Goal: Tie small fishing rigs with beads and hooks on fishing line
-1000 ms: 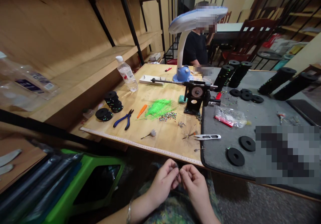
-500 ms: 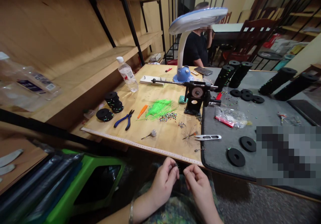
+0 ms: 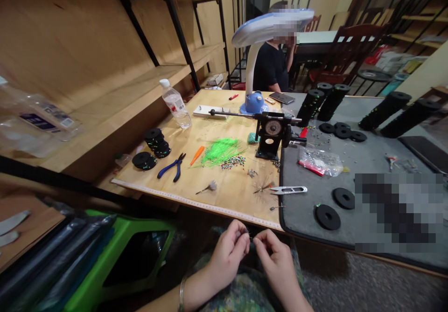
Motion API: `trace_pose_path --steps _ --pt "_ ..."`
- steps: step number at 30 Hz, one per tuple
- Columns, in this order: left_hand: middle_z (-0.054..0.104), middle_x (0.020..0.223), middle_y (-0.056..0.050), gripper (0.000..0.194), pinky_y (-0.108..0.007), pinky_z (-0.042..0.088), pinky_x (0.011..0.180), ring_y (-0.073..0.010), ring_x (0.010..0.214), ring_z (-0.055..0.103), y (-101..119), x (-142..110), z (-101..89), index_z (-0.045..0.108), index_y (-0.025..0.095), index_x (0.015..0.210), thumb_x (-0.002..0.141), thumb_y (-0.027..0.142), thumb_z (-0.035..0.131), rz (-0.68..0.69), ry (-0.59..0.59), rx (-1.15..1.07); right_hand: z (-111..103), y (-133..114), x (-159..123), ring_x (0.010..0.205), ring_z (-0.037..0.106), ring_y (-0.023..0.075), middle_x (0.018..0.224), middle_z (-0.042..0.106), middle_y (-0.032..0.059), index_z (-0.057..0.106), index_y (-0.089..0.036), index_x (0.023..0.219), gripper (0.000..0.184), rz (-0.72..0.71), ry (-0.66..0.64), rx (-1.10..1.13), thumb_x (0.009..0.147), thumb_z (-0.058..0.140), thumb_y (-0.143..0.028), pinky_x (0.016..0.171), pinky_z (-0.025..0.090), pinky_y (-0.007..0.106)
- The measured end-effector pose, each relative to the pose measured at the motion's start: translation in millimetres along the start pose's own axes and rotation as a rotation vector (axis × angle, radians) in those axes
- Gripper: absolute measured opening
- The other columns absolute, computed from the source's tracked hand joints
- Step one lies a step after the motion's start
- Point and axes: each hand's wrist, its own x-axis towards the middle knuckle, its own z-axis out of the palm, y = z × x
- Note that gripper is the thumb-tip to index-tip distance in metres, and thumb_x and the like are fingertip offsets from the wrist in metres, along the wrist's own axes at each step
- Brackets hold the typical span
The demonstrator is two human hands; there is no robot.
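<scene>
My left hand and my right hand meet over my lap, just below the front edge of the wooden table. Both are curled in a pinch, fingertips nearly touching around a tiny dark piece too small to name. On the table ahead lie a bunch of green strands, a patch of small beads, blue pliers, thread snips and a black winding machine.
A grey mat covers the table's right part, with black foam discs and rolls. A blue desk lamp and water bottle stand further back. Another person sits beyond. A green stool is at my left.
My hands drew slightly apart half a second ago and have come back together at the fingertips. The view shifted slightly. Nothing on the table moved.
</scene>
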Motion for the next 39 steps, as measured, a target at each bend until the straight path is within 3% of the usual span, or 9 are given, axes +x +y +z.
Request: trace_pose_path --steps 39 --pt "0.042 0.061 0.006 0.026 -0.022 0.030 0.050 -0.0092 0.052 0.035 0.6 -1.9 -0.9 0.041 0.021 0.078 0.090 0.042 0.048 -0.008 -0.008 0.008 1.3 -1.0 0.6 0.052 0.047 0.0133 0.059 0.058 -0.0009 0.060 -0.019 0.070 0.025 -0.010 -0.009 0.067 0.087 0.056 -0.037 0.051 0.036 0.022"
